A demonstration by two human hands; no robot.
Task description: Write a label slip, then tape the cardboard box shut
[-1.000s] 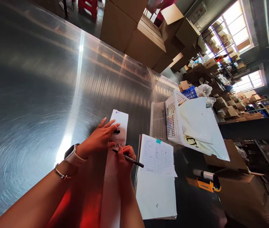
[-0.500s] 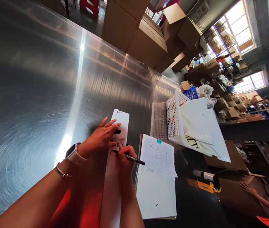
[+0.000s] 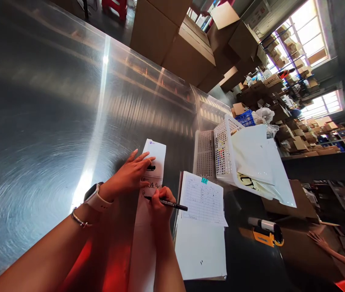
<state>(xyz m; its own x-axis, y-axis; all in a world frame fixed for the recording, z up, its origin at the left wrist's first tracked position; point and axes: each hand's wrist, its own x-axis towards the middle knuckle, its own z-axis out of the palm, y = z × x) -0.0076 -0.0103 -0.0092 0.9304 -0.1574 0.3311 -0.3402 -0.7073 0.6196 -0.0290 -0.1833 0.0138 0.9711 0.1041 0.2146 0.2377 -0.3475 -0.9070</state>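
Observation:
My right hand (image 3: 162,205) is closed around a black marker pen (image 3: 175,205). Its tip touches a long white paper strip (image 3: 156,150) with handwritten black characters on it. Across the strip's upper part lies my left hand (image 3: 132,172), fingers stretched and spread, just above the writing. By its fingertips a small black piece (image 3: 151,167), perhaps the marker's cap, pokes out; whether the fingers pinch it is hidden. To the right of my right hand, a printed form (image 3: 204,198) sits on a stack of white sheets (image 3: 201,255), held by a teal binder clip (image 3: 204,180).
A white plastic basket (image 3: 225,152) with papers and bags stands on the metal table (image 3: 53,101). Right of the sheets lie a yellow tape dispenser (image 3: 264,237) and a white-and-grey cylinder (image 3: 260,224). Cardboard boxes (image 3: 187,52) line the far edge. Another person's hand (image 3: 318,240) rests on a box.
More strokes now stand in the second line of writing. My right hand and the marker have shifted slightly right; my left hand stays in place.

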